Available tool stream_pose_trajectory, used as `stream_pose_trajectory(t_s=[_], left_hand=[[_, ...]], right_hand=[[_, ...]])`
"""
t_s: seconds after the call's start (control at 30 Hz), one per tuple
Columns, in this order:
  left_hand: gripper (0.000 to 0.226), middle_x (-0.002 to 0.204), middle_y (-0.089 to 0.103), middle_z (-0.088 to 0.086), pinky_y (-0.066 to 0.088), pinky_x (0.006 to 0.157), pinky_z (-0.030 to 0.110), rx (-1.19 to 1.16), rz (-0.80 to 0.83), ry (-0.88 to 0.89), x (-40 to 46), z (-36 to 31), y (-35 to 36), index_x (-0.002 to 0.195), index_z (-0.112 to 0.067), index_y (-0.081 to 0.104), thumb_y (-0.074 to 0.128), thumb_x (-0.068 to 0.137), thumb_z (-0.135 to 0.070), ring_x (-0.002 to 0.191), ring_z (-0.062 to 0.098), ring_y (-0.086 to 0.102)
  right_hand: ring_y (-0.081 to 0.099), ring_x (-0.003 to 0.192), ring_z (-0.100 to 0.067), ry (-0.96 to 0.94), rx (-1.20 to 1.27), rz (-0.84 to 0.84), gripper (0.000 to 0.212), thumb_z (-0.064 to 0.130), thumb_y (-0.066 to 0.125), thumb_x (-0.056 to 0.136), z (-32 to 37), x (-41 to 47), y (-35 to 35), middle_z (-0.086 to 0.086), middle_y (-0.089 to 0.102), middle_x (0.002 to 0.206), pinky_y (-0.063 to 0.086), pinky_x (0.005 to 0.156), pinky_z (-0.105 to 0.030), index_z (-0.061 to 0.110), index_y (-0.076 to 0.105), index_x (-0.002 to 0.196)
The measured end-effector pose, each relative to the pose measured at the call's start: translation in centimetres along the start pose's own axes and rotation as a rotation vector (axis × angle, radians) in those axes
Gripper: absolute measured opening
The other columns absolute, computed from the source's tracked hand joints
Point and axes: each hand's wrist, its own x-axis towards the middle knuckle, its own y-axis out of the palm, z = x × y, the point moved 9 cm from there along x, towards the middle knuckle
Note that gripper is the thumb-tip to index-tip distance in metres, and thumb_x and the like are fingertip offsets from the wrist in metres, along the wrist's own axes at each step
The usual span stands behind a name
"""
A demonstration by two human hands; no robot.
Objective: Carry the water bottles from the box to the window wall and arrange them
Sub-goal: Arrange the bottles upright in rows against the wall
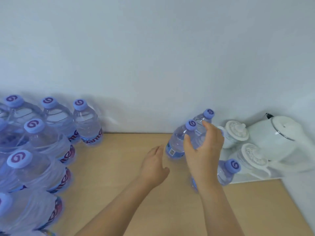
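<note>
Bottle (179, 142) of clear water stands in right hand (202, 150) grip.

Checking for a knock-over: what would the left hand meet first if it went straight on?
Probably the nearest bottle, just beyond the left hand fingers; depth is unclear.

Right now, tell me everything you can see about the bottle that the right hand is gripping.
The bottle is clear ribbed plastic, full of water, with a lilac cap bearing a purple swirl and a blue label with a barcode low on its side. It leans a little to the right. The right hand wraps its upper body, fingers near the neck; the left hand is open beside it, not touching. Whether its base rests on the wooden counter is unclear. Another bottle stands close behind it.
</note>
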Motion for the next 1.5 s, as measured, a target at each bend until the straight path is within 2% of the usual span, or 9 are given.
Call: stream_pose_trajectory(t_s=[0.17,0.3,0.5,0.6,0.87,1.03,1.23,1.4,1.5], left_hand=[[0.079,0.154,0.025,-0.001,0.018,0.104,0.015,0.022,0.026,0.012,0.0,-0.7,0.7,0.149,-0.014,0.018,0.060,0.083,-0.019,0.141,0.012,0.021],[0.082,0.157,0.018,0.000,0.014,0.108,0.017,0.058,0.022,-0.001,0.1,-0.1,0.4,0.151,-0.012,0.012,0.060,0.084,-0.021,0.143,0.012,0.017],[0.091,0.154,0.024,-0.009,0.022,0.106,0.017,-0.024,0.006,-0.050,-0.6,1.0,-1.0,0.151,-0.019,0.016,0.070,0.080,-0.036,0.141,0.010,0.023],[0.071,0.121,0.051,-0.029,0.038,0.081,0.002,-0.276,-0.033,0.003,-2.2,0.2,-2.5,0.121,-0.048,0.041,0.081,0.065,-0.028,0.108,-0.001,0.053],[0.061,0.078,0.067,-0.015,0.049,0.057,0.019,-0.741,-0.220,0.063,-8.1,0.0,-7.2,0.096,-0.031,0.053,0.081,0.043,-0.020,0.065,0.004,0.062],[0.068,0.095,0.061,-0.011,0.052,0.065,0.018,-0.617,-0.641,0.013,-12.7,0.5,-11.1,0.094,-0.051,0.045,0.078,0.043,-0.021,0.080,0.003,0.063],[0.055,0.083,0.068,-0.007,0.054,0.066,0.025,-0.806,-0.153,0.149,-13.8,0.3,-11.2,0.092,-0.029,0.060,0.083,0.046,-0.011,0.073,0.009,0.063],[0.060,0.087,0.065,-0.014,0.051,0.064,0.016,-0.639,-0.637,-0.077,-16.1,3.0,-12.8,0.092,-0.038,0.049,0.082,0.046,-0.018,0.075,0.002,0.062],[0.073,0.104,0.058,-0.012,0.051,0.075,0.021,-0.549,-0.646,-0.072,-16.8,3.2,-13.1,0.102,-0.044,0.042,0.085,0.048,-0.022,0.092,0.005,0.060]], right_hand=[[0.034,0.133,-0.017,0.281,0.093,0.300,0.089,0.026,0.069,0.083,-4.8,1.4,5.0,-0.003,0.033,0.148,0.026,0.099,-0.019,0.016,0.011,0.149],[0.053,0.103,-0.031,0.301,0.091,0.237,0.035,0.027,0.065,0.086,-5.9,1.6,6.5,-0.010,0.056,0.106,0.035,0.076,-0.026,0.009,0.042,0.106],[0.054,0.090,-0.025,0.157,0.186,0.141,0.026,0.033,0.065,0.084,-3.2,1.0,4.3,-0.004,0.058,0.090,0.038,0.072,-0.029,0.016,0.046,0.091],[0.057,0.081,-0.008,0.099,0.295,0.184,0.020,0.044,0.062,0.080,0.2,1.3,2.7,0.015,0.060,0.078,0.040,0.068,-0.018,0.032,0.046,0.083],[0.057,0.068,0.009,0.134,0.579,0.321,0.019,0.042,0.067,0.077,7.3,2.0,0.9,0.024,0.060,0.069,0.041,0.061,-0.007,0.030,0.055,0.086],[0.055,0.083,-0.006,0.101,0.265,0.445,0.056,0.062,0.068,0.064,9.6,-0.3,2.7,0.022,0.052,0.087,0.039,0.064,-0.023,0.030,0.039,0.100],[0.063,0.073,-0.009,-0.107,0.665,0.781,0.042,0.033,0.071,0.061,14.5,-2.6,3.8,-0.001,0.067,0.080,0.048,0.066,-0.022,0.008,0.060,0.093],[0.061,0.082,0.003,-0.036,0.465,0.719,0.045,0.055,0.070,0.062,13.9,-3.8,5.2,0.021,0.065,0.086,0.045,0.071,-0.022,0.032,0.055,0.097],[0.063,0.085,-0.005,0.018,0.375,0.620,0.065,0.066,0.072,0.051,12.8,-4.1,5.2,0.013,0.066,0.090,0.049,0.073,-0.027,0.027,0.057,0.102]])
